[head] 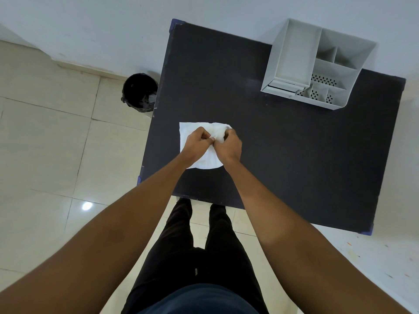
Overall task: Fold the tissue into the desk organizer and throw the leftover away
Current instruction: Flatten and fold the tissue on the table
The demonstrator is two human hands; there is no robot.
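No writing or brand can be read anywhere in view. Nearest the camera, a person stands at the near edge of the desk (294,155), dark trousers and a dark top visible below. Both bare forearms reach forward and converge over the desk's near-left part.

The left hand (196,141) and right hand (227,145) meet knuckle to knuckle on top of the tissue (207,160). Each grip is curled tight: the left fingers (209,138) pinch a bit of the tissue's middle, and the right fingers bunch up its right side, which rises in a crumpled puff just beyond the knuckles. The wrists are bent down, with the backs of the hands facing up.

The tissue lies on the dark desk top, its left part flat with a square far corner, its near edge curved.

Farther off, at the desk's far right, stands the grey organizer (317,64), well apart from the tissue. It has a tall open box on its left and smaller compartments with perforated floors on its right.

On the tiled floor left of the desk, near the wall, stands a black bin (139,92) with a dark liner.
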